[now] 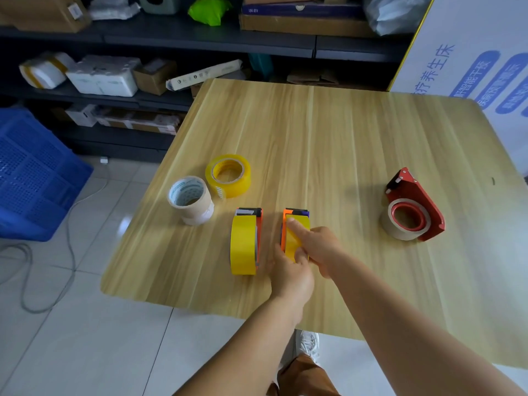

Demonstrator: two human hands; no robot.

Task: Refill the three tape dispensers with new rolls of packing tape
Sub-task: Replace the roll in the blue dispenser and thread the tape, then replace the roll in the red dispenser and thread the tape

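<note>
1. The scene was evenly and fairly brightly lit by soft, diffuse light.
2. The pale wood-grain tabletop [328, 144] carried a faint sheen but no hard glare.
3. A bright reflection sat on the glossy white floor tiles [125, 224] left of the table.
4. Soft shadows lay beside the red metal tape dispenser [415, 207] and the two hands at the centre.
5. The dark shelving [171, 41] at the top stayed dim, its contents slightly soft.
6. Wide-angle distortion bowed the table edges and stretched the forearms at the bottom.
7. The whole picture looked mildly soft, with slight blur towards the corners.
</note>
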